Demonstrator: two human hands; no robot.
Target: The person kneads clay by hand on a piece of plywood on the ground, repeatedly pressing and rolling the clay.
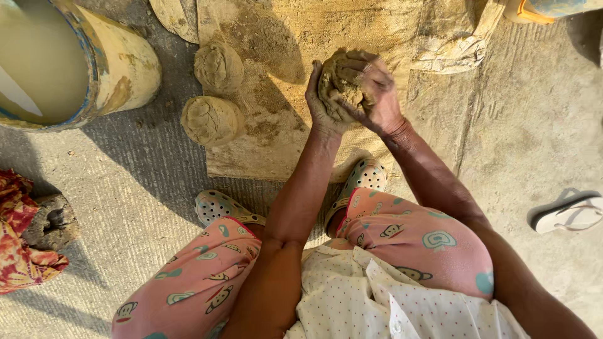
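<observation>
left hand [323,100]: fingers curled, cupping from frame left | right hand [377,94]: pressed opposite, fingers wrapped | both arms extended toward upper centre

Our two hands, left hand [321,100] and right hand [380,94], enclose a clay lump [342,85] above the mat [282,144] on the floor. Two clay balls [213,94] lie left of it at the mat's edge, a drum [75,63] farther left, and a sandal [568,212] far right.

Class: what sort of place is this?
Probably an outdoor clay-working spot on the ground: both hands press a clay lump, two shaped clay balls wait on a dusty mat.
</observation>
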